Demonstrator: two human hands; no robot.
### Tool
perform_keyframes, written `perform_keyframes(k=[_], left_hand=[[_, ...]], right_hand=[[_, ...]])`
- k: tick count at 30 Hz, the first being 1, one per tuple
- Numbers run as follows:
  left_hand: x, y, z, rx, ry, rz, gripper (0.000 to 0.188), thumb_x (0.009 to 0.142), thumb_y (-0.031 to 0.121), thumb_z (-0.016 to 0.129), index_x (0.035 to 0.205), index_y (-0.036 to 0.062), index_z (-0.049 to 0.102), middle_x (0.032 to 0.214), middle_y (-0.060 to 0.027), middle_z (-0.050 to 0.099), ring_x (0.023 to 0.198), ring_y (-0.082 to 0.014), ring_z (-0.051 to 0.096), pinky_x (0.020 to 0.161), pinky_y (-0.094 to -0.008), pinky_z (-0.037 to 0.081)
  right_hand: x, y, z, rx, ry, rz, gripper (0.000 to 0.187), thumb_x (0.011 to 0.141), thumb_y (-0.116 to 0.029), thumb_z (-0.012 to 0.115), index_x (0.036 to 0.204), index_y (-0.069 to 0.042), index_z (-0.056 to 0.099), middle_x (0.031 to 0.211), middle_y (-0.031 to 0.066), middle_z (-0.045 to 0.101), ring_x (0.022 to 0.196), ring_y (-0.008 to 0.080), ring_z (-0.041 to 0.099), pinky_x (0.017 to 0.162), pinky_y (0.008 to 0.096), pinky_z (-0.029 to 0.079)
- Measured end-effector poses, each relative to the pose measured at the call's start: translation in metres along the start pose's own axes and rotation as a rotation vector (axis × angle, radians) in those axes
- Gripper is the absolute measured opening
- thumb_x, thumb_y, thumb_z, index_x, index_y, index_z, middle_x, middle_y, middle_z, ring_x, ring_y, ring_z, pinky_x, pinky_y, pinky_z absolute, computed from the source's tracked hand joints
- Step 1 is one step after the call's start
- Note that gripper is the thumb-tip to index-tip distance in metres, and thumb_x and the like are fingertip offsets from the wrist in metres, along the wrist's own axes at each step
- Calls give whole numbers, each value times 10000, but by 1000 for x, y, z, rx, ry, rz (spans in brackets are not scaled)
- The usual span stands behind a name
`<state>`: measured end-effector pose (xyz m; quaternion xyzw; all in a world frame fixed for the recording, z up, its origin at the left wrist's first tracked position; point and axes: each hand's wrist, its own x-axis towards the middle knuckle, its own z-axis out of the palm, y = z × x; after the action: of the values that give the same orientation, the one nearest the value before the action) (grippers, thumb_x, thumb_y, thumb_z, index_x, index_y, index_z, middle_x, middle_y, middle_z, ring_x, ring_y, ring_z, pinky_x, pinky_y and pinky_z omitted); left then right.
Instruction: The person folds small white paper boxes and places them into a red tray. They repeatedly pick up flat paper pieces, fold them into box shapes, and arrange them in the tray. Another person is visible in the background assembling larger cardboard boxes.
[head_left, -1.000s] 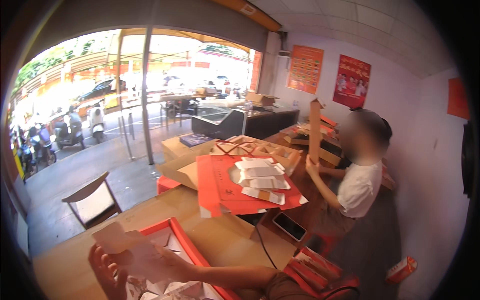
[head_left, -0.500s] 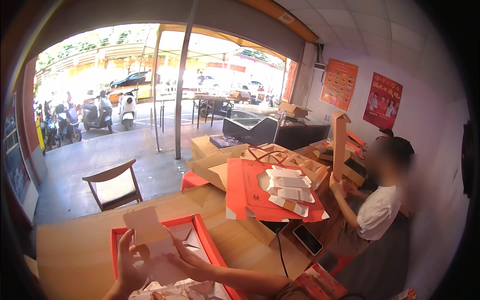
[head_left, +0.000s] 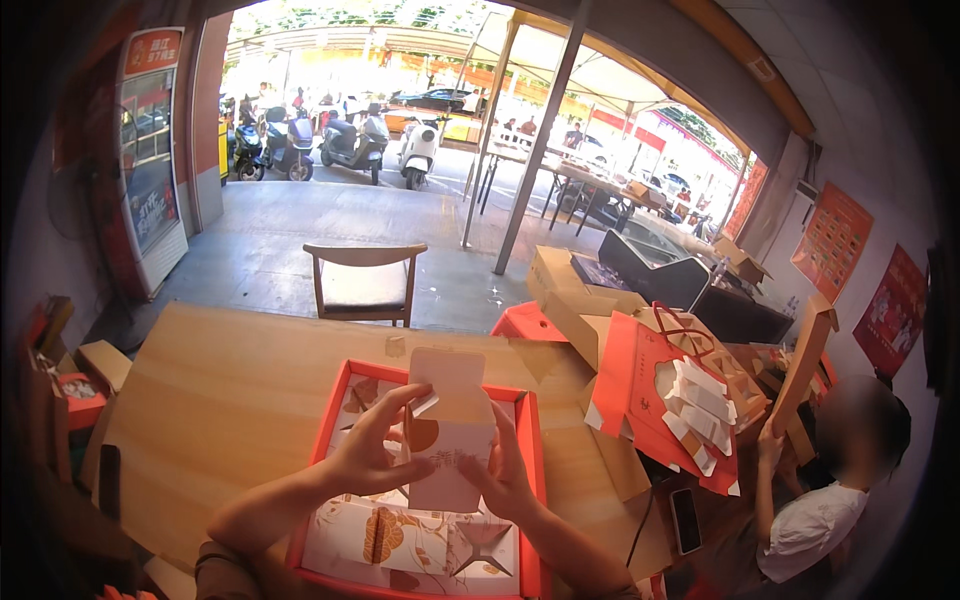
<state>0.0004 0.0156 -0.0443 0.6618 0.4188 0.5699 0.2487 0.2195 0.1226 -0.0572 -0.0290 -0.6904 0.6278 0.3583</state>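
Brown tabletop (head_left: 220,420): the left hand (head_left: 375,445) and right hand (head_left: 508,480) grip a white carton (head_left: 462,435); beneath them, a red box (head_left: 534,450) holds gold-patterned white packets (head_left: 420,540).

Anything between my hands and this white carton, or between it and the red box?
Your left hand and right hand hold the white carton; nothing visible separates it from the red box. Patterned packs lie inside.

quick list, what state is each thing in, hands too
white carton: held, end flap extended
left hand: gripping white carton
right hand: gripping white carton
red box: open, patterned packs inside
red bag: lying, small cartons on top
phone: screen dark
chair: upright
fridge: shut
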Motion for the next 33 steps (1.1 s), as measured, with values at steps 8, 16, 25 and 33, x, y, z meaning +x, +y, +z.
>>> perform_keyframes(k=[8,16,25,33], left_hand=[[-9,-12,6,209,172,366,839,769,35,910,1469,-2,449,1344,-242,646,1187,-337,702,1014,-447,569],[0,17,0,372,110,454,619,832,97,859,1370,62,556,1298,-218,649,1109,-375,717,872,-438,609],[0,22,-6,386,17,530,441,807,142,859,1194,44,671,1278,-213,658,1029,-380,723,825,-434,610],[-5,40,-5,323,43,458,194,838,26,782,1021,14,718,1262,-231,693,1012,-356,741,786,-411,617]], right_hand=[[-11,31,-9,-402,89,-357,698,960,-35,737,1538,53,354,1474,228,486,1335,342,544,1130,473,434],[-8,19,-7,-588,31,-455,702,957,6,726,1534,-33,328,1446,247,483,1290,328,547,1043,462,479],[-10,13,-3,-629,97,-538,639,888,-28,826,1427,3,484,1367,293,565,1190,412,624,980,466,532],[-9,-7,5,-671,63,-525,710,888,-111,865,1500,-41,514,1415,261,568,1207,387,662,951,435,575]])
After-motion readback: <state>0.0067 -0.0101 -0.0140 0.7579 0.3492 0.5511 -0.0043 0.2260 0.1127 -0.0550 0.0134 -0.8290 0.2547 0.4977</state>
